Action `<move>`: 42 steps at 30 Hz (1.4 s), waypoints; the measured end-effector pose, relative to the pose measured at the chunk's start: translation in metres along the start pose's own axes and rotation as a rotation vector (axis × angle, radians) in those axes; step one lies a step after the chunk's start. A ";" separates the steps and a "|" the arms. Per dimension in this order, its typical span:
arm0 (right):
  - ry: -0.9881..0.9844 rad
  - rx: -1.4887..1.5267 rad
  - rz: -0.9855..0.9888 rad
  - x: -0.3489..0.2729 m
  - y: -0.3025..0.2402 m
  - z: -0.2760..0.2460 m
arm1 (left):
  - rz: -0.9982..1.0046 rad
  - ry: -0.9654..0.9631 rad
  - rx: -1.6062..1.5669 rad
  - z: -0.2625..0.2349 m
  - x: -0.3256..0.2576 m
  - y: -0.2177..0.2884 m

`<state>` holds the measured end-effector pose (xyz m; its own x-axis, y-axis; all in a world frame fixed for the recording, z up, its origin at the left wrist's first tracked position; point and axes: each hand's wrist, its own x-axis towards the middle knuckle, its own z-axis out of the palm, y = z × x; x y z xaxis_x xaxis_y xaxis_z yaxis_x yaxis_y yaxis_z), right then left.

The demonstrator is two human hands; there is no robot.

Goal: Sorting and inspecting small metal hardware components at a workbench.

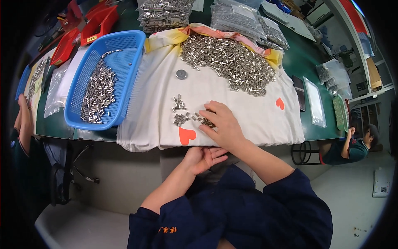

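Note:
On the white cloth, my right hand lies palm down with its fingers apart over a few small metal cylinders. Part of that group is hidden under the fingers. Just left of it sit two small clusters of the same short, shiny cylinders. My left hand is palm up below the cloth's front edge, its fingers loosely spread and nothing visible in it. Farther back, a large pile of metal cylinders spreads over the cloth. A round grey metal piece rests between the pile and the clusters.
A blue plastic basket holding many cylinders stands at the left. Bags of metal parts line the back, and red bins stand at the far left. Two other people work nearby, one at each side. A green tray is at the right.

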<state>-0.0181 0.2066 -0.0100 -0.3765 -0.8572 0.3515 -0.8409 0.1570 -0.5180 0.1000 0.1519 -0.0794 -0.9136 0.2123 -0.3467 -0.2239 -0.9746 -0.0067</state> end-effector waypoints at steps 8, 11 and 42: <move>0.018 0.032 0.113 -0.014 -0.004 -0.001 | 0.001 0.046 -0.018 0.012 -0.001 -0.002; 0.040 0.057 0.130 -0.018 -0.002 -0.001 | 0.004 0.050 -0.078 0.019 0.002 -0.008; -0.004 -0.037 -0.213 0.014 -0.010 0.008 | 0.020 0.305 -0.012 0.010 -0.014 -0.007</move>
<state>-0.0121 0.1887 -0.0061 -0.1873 -0.8748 0.4469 -0.9148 -0.0104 -0.4037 0.1105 0.1561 -0.0651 -0.7733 0.1635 -0.6126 -0.2012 -0.9795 -0.0074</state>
